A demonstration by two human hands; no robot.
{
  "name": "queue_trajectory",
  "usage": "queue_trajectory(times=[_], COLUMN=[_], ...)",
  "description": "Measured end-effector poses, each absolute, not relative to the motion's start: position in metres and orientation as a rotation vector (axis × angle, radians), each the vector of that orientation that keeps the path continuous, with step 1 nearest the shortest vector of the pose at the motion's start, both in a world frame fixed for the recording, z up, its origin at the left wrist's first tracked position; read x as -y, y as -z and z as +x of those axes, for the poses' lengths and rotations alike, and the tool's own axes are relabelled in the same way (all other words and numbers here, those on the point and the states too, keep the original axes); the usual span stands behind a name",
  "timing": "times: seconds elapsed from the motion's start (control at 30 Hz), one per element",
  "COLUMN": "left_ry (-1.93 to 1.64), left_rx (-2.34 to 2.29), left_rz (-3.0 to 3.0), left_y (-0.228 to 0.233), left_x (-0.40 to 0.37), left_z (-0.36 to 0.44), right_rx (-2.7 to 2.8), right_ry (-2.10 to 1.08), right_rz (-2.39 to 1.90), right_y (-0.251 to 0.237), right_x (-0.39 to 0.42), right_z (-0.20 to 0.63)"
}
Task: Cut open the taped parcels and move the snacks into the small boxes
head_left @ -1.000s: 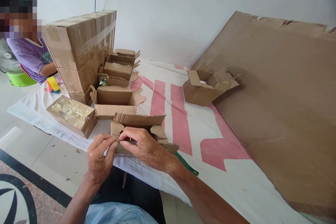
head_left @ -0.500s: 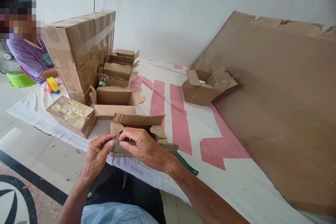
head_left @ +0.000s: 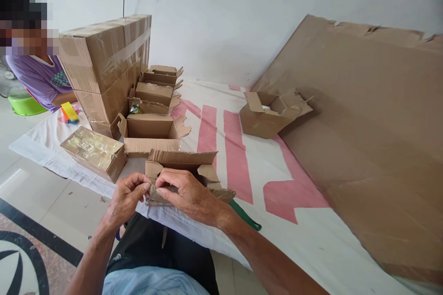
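A small open cardboard box (head_left: pixel 183 166) sits on the white-and-pink sheet (head_left: pixel 242 166) right in front of me. My left hand (head_left: pixel 126 198) pinches the near-left edge of this box with curled fingers. My right hand (head_left: pixel 188 193) lies over the box's near flap and grips it, its fingertips meeting those of the left hand. A green-handled tool (head_left: pixel 247 216) pokes out from under my right wrist.
More open small boxes (head_left: pixel 152 129) line up behind, beside a stack of taped cartons (head_left: pixel 104 64) and a taped box (head_left: pixel 93 152). Another open box (head_left: pixel 270 115) rests against a big cardboard sheet (head_left: pixel 374 138) on the right. A person in purple (head_left: pixel 38 78) sits at far left.
My left hand has curled tighter and drawn slightly left and up against the box's edge. My right hand stays on the flap.
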State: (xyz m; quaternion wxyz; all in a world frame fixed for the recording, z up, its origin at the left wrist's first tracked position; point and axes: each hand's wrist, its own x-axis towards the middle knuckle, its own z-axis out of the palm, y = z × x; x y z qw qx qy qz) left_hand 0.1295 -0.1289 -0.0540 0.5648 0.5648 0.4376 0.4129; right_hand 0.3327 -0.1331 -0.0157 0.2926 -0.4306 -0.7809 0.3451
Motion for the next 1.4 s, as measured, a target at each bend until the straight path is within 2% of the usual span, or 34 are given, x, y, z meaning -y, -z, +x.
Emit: queue_trajectory(times=[0.4, 0.73, 0.93, 1.13, 1.4], left_ry=[-0.992, -0.892, -0.966, -1.123, -0.969], left_rx=[-1.067, -1.034, -1.081, -1.07, -1.052], left_rz=[1.29, 1.721, 1.839, 1.983, 2.122], left_y=[0.051, 0.043, 0.05, 0.053, 0.05], left_x=[0.126, 0.138, 0.137, 0.135, 0.132], left_z=[0.139, 0.129, 0.136, 0.14, 0.14], right_rx=[2.04, 2.047, 2.09, 2.24, 2.319], right_ry=[-0.892, -0.893, -0.91, -0.689, -0.621], right_rz=[-1.1, -1.09, -1.073, -1.186, -1.329], right_y=[0.02, 0.021, 0.02, 0.015, 0.014], right_x=[0.133, 0.131, 0.131, 0.132, 0.139], right_z=[0.333, 0.334, 0.333, 0.345, 0.362])
